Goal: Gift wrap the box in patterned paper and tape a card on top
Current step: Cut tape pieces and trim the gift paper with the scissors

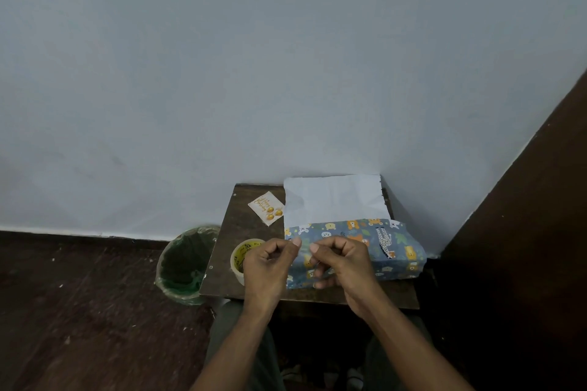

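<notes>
The box (394, 251) lies on a small dark table (254, 282), covered over its top and front in blue animal-print paper. The paper's white underside (333, 200) stands up as a flap behind the box. My left hand (270, 263) and my right hand (343, 260) hover over the box's left end, thumbs nearly touching. Each pinches one end of a short, faint strip of clear tape (305, 246). A tape roll (241, 254) sits at the table's left front, partly hidden by my left hand. The card (266, 208), with gold balloons on it, lies at the back left.
A green-lined waste bin (184, 263) stands on the dark floor just left of the table. The table is pushed into a corner, with a pale wall behind it and a dark panel (524, 232) on the right. My knees are under its front edge.
</notes>
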